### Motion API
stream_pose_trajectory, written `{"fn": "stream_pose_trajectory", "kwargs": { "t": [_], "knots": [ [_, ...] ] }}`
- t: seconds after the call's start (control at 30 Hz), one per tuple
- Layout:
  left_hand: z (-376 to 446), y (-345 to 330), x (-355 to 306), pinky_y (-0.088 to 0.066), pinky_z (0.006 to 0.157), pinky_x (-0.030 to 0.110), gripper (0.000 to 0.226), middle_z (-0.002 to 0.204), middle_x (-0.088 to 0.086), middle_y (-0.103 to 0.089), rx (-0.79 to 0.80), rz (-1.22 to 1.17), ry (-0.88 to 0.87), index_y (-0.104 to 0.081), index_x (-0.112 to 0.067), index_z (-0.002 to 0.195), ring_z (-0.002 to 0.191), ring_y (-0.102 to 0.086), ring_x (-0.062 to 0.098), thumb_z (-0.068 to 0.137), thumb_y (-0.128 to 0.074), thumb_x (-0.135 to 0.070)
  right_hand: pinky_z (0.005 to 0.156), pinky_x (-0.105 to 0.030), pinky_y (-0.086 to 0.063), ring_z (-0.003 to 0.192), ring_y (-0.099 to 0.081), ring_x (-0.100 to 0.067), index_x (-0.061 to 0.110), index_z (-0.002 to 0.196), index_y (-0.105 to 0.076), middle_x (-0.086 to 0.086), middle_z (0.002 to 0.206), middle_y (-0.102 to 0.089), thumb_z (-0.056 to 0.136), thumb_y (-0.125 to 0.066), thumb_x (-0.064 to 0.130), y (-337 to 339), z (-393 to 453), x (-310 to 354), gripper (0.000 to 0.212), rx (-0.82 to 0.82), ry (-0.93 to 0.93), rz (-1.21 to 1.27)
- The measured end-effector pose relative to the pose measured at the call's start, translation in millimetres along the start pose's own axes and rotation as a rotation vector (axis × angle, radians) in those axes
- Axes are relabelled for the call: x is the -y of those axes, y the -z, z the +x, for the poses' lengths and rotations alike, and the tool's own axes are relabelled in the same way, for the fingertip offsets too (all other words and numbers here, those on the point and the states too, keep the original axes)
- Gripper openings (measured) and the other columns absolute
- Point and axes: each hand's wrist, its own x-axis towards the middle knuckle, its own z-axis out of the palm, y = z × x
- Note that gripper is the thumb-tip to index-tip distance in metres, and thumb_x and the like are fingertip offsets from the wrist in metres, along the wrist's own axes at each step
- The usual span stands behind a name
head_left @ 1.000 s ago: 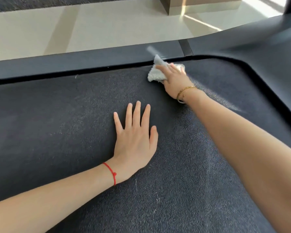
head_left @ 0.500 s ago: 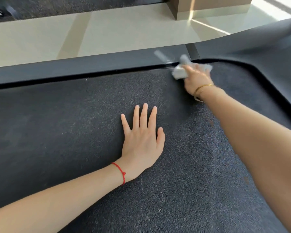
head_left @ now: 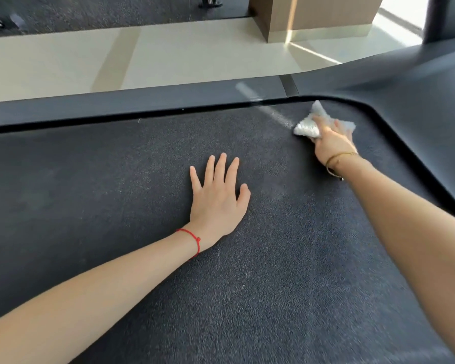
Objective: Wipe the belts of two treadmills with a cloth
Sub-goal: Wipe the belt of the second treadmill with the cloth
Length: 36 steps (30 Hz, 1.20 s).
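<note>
Dark speckled belt, white cloth, pale floor

Belt (head_left: 247, 285) charcoal with fine grey flecks; cloth (head_left: 306, 127) white at 1 o'clock; side rail (head_left: 116, 111) black; floor (head_left: 63, 61) cream with tan stripes at 12; red string bracelet (head_left: 193, 239); gold bangle (head_left: 338, 157).

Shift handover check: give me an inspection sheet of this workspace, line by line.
Surface: dark textured treadmill belt, faint pale specks.
Job's things: white cloth on the belt near its far right corner.
Clutter: nothing seen.
Grippers: left hand flat on the belt, fingers straight; right hand presses the cloth, grip blurred.
Cables: nothing seen.
Surroundings: black side rail, pale tiled floor, brown pillar.
</note>
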Motion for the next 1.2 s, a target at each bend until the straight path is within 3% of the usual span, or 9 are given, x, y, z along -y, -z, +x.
{"fn": "stream_pose_trajectory", "kwargs": {
  "t": [0.07, 0.2, 0.33, 0.43, 0.6, 0.77, 1.0, 1.1, 1.2],
  "knots": [
    [-0.4, 0.2, -1.9, -0.001, 0.12, 0.061, 0.062, 0.166, 0.003, -0.008, -0.005, -0.011, 0.001, -0.014, -0.024, 0.158, 0.153, -0.001, 0.023, 0.101, -0.023, -0.045, 0.117, -0.053, -0.015, 0.143, -0.014, -0.038, 0.039, 0.151, -0.015, -0.013, 0.155, -0.025, 0.094, -0.034, 0.006, -1.7, -22.1, 0.0, 0.068, -0.011, 0.004, 0.015],
    [-1.4, -0.3, -3.4, -0.001, 0.12, 0.06, 0.06, 0.166, 0.004, -0.011, -0.021, -0.026, 0.012, -0.017, -0.023, 0.158, 0.153, -0.004, 0.024, 0.102, -0.028, -0.042, 0.111, -0.049, -0.024, 0.125, -0.039, -0.034, 0.022, 0.153, -0.019, -0.008, 0.138, -0.046, 0.086, -0.042, -0.001, -15.5, -93.6, 27.9, 0.075, -0.094, 0.368, -0.044],
    [-6.0, 0.4, 1.1, -0.003, 0.121, 0.058, 0.059, 0.165, 0.003, -0.014, -0.02, -0.028, -0.016, -0.019, -0.023, 0.157, 0.153, -0.007, 0.024, 0.103, -0.03, -0.042, 0.117, -0.049, -0.015, 0.142, -0.024, -0.026, 0.024, 0.149, -0.029, -0.004, 0.153, -0.032, 0.087, -0.042, -0.001, -23.8, -160.6, 26.4, 0.068, 0.032, 0.514, -0.078],
    [-16.3, 3.5, 7.1, -0.003, 0.122, 0.055, 0.059, 0.166, 0.003, -0.013, -0.005, -0.039, -0.05, -0.019, -0.023, 0.157, 0.153, -0.007, 0.023, 0.103, -0.028, -0.044, 0.117, -0.046, -0.015, 0.138, -0.03, -0.028, 0.018, 0.145, -0.037, -0.009, 0.147, -0.039, 0.086, -0.044, -0.003, -1.3, -170.2, -7.9, 0.062, -0.027, 0.43, -0.085],
    [-48.8, 6.3, 14.2, -0.002, 0.123, 0.05, 0.058, 0.166, 0.0, -0.01, 0.005, -0.021, -0.08, -0.015, -0.024, 0.158, 0.153, -0.004, 0.021, 0.104, -0.025, -0.043, 0.116, -0.049, -0.012, 0.136, -0.026, -0.03, 0.018, 0.145, -0.036, -0.013, 0.146, -0.037, 0.09, -0.042, 0.003, 22.8, -169.5, -40.8, 0.057, -0.095, 0.019, -0.106],
    [-70.2, 9.2, 13.6, -0.002, 0.123, 0.049, 0.058, 0.166, 0.0, -0.008, 0.003, 0.004, -0.085, -0.011, -0.024, 0.159, 0.153, -0.003, 0.021, 0.105, -0.023, -0.04, 0.112, -0.047, -0.019, 0.135, -0.027, -0.03, 0.02, 0.144, -0.036, -0.01, 0.147, -0.035, 0.088, -0.043, 0.006, -5.9, -211.7, 18.5, 0.059, -0.058, 0.241, -0.162],
    [-87.0, 14.3, 17.7, -0.004, 0.123, 0.048, 0.056, 0.166, 0.0, -0.011, -0.005, -0.019, -0.108, -0.015, -0.023, 0.158, 0.153, -0.005, 0.021, 0.105, -0.026, -0.038, 0.121, -0.042, -0.005, 0.145, -0.018, -0.024, 0.027, 0.148, -0.03, -0.003, 0.156, -0.027, 0.09, -0.042, 0.002, -23.8, -282.4, 42.8, 0.064, 0.008, 0.434, -0.061],
    [-96.2, 14.7, 23.5, -0.004, 0.124, 0.047, 0.056, 0.166, 0.0, -0.012, 0.002, -0.028, -0.117, -0.015, -0.024, 0.158, 0.153, -0.005, 0.021, 0.105, -0.023, -0.04, 0.116, -0.045, -0.018, 0.136, -0.033, -0.029, 0.016, 0.143, -0.039, -0.009, 0.145, -0.041, 0.083, -0.045, -0.006, -2.8, -275.3, 11.5, 0.064, -0.071, 0.331, -0.031],
    [-103.3, 14.5, 26.8, -0.003, 0.124, 0.047, 0.057, 0.166, 0.0, -0.011, 0.012, -0.032, -0.128, -0.014, -0.024, 0.158, 0.153, -0.005, 0.021, 0.105, -0.022, -0.041, 0.114, -0.05, -0.016, 0.135, -0.029, -0.031, 0.014, 0.144, -0.037, -0.013, 0.146, -0.039, 0.087, -0.045, -0.002, 14.2, -264.7, -20.1, 0.06, -0.101, 0.067, -0.099]
  ]
}}
